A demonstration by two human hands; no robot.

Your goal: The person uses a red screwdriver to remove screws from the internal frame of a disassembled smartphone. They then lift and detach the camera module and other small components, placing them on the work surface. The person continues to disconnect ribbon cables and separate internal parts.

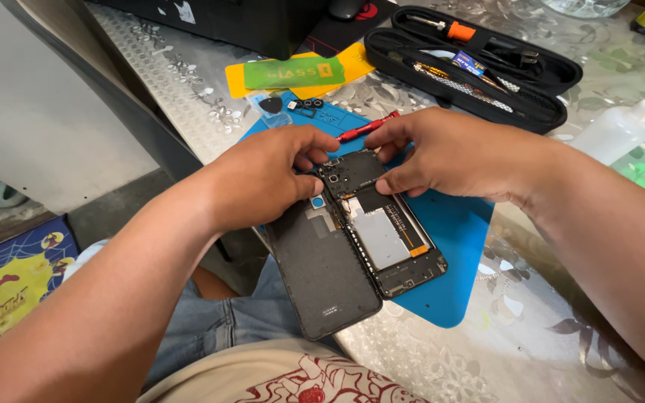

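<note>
Opened phone (371,235) on blue mat (453,224) at near table (487,351) edge, left hand (263,175) pinching its far end, right hand (449,153) gripping red screwdriver (367,127) and phone, black back cover (322,269) lying left.

The head camera looks steeply down, close over the blue mat (453,246), seemingly tilted slightly leftward.

Two hands work here — a left hand (263,179) and a right hand (453,153). One opened phone (382,239) lies on one blue mat (453,246), with one detached back cover (322,272) beside it. One red screwdriver (367,127), one black tool case (479,63), one white squeeze bottle (617,130) and two yellow cards (300,75) — all on one table (442,358).
</note>
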